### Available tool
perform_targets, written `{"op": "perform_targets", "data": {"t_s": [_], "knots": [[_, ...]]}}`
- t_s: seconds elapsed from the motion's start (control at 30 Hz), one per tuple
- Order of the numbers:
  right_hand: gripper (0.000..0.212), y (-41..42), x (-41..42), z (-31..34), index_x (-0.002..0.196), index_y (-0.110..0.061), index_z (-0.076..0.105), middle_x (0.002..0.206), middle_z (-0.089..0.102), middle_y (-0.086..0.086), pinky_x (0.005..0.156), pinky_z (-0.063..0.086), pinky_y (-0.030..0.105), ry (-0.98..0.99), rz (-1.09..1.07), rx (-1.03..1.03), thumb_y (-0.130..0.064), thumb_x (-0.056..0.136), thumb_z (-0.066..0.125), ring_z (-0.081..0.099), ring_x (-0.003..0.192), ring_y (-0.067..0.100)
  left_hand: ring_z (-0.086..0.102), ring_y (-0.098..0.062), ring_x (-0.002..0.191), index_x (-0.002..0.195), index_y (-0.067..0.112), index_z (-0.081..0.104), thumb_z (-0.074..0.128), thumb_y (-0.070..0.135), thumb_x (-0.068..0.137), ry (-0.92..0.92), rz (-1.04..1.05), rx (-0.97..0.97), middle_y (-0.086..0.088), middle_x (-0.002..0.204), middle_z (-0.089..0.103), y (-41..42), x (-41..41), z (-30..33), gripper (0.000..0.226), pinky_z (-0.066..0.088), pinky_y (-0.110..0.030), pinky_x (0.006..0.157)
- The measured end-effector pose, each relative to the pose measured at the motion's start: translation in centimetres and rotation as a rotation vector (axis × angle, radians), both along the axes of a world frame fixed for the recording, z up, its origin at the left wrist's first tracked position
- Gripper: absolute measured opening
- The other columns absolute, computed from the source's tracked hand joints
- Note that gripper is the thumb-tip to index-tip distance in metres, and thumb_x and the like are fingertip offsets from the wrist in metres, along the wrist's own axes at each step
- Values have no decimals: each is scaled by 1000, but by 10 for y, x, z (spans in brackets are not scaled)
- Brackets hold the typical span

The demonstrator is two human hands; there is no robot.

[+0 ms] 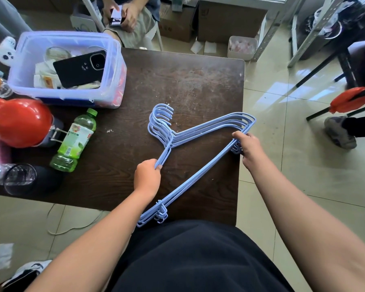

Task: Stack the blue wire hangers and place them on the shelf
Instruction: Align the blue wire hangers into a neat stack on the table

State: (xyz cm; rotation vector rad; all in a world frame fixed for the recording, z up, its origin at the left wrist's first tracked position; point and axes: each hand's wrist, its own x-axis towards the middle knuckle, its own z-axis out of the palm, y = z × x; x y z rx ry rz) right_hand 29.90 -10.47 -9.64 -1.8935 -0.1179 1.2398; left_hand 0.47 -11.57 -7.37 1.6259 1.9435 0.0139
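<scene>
A bunch of light blue wire hangers (200, 131) lies stacked together over the dark brown wooden tabletop (198, 81), near its right side. Their hooks all point the same way, toward the far side. One end of the bunch sticks out past the near edge of the tabletop, and the other end reaches the right edge.

Of the two hands, the left hand (147, 177) has its fingers curled tight around the sloping wires just below the hooks. The right hand (249, 147) has its fingers curled around the long bottom wires near the right corner of the bunch.

On the left side of the tabletop stand a clear plastic box (67, 68) with a black phone (80, 68) in it, a green drink bottle (75, 142) lying tilted, and a shiny red round thing (21, 122). A clear glass cup (20, 179) sits near the front left edge.
</scene>
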Motion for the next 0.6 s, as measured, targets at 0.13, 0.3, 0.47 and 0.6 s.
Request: {"op": "perform_targets", "data": {"t_s": [0.13,0.3,0.47,0.6], "knots": [[11,5,2,0,80,-19,56,85,56,7,73,48,35,-28,45,-48,-17,78,67,56,78,20,51,-22,64,67,10,53,56,22,95,57,-38,14,-3,74,53,3,2,-3,31,38,-32,60],[41,9,-1,-4,112,-16,46,104,51,7,66,44,29,-173,90,-103,-21,77,69,55,86,21,59,-28,75,74,8,58,60,24,92,92,-86,5,-2,79,51,5,0,-7,25,37,-33,63],[59,9,9,-6,125,-17,37,110,52,7,77,50,38,-182,137,-166,-20,75,70,57,93,23,53,-23,68,62,16,38,70,24,86,133,-127,0,0,71,50,4,1,-6,41,37,-32,61],[42,10,13,-1,103,-16,43,94,53,7,65,48,33,-139,130,-166,-11,69,67,55,78,21,49,-20,66,67,15,45,68,19,87,141,-173,13,2,71,52,6,2,-6,31,36,-31,61]]}}
